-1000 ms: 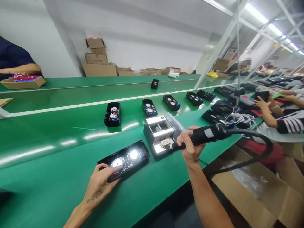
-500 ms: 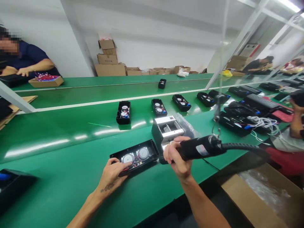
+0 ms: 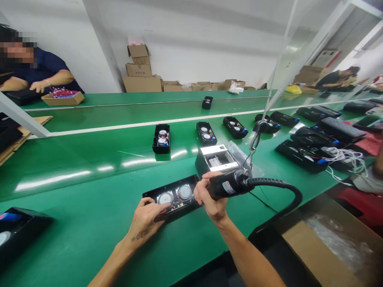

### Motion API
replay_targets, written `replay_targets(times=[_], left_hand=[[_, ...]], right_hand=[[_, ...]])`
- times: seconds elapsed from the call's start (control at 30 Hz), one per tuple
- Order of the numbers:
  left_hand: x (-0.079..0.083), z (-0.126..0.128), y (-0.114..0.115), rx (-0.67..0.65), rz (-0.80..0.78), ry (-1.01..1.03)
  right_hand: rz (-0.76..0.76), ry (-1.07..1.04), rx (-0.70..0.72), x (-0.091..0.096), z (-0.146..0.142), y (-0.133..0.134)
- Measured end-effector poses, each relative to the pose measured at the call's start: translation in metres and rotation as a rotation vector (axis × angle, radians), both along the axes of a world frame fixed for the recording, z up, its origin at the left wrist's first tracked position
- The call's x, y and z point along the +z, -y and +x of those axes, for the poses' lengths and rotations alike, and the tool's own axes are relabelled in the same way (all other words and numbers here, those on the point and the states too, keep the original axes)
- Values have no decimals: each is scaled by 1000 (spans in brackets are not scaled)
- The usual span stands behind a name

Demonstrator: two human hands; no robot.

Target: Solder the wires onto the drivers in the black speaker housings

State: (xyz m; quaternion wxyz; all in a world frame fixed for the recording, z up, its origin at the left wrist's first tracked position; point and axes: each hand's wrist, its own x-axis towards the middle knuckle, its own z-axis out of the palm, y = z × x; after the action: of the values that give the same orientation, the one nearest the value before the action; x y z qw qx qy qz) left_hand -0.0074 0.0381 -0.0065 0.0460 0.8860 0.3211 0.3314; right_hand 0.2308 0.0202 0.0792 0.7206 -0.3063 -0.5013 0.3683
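Observation:
In front of me an open black speaker case [image 3: 184,194] lies on the green bench, two round drivers and thin wires showing inside. My left hand [image 3: 149,212] grips its left end, thumb over the near rim and fingers at the far side. My right hand [image 3: 211,197] is wrapped round a black electric screwdriver [image 3: 229,185], held almost level and hung from a hook and cord. The tool's tip is hidden behind the hand, at the case's right end. Just behind stands a silver and black screw feeder [image 3: 217,159].
Several similar open cases, such as one black case [image 3: 161,139], stand on the green belt [image 3: 89,147] beyond. Another case [image 3: 20,231] lies at the left. Right are stacked cases with white cables [image 3: 347,157] and a cardboard box [image 3: 317,255] below. A co-worker [image 3: 44,71] sits far left.
My right hand has brought the electric screwdriver left, over the case's right end. The tool's cable now curves down in a loop. My left hand keeps its grip. The view has shifted slightly.

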Motion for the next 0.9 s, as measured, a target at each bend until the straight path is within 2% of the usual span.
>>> replay_targets(times=[0.4, 0.5, 0.6, 0.77, 0.9], left_hand=[[-6, 0, -2, 27, 17, 4], [-10, -2, -2, 17, 18, -20], [-15, -4, -1, 15, 15, -42], [-18, -4, -2, 48, -15, -18], [-21, -5, -8, 100, -50, 0]], right_hand=[[-17, 74, -19, -15, -4, -3], [5, 126, 23, -18, -4, -2], [1, 222, -30, -19, -3, 1], [44, 392, -176, -14, -12, 6], [38, 293, -166, 3, -3, 9]])
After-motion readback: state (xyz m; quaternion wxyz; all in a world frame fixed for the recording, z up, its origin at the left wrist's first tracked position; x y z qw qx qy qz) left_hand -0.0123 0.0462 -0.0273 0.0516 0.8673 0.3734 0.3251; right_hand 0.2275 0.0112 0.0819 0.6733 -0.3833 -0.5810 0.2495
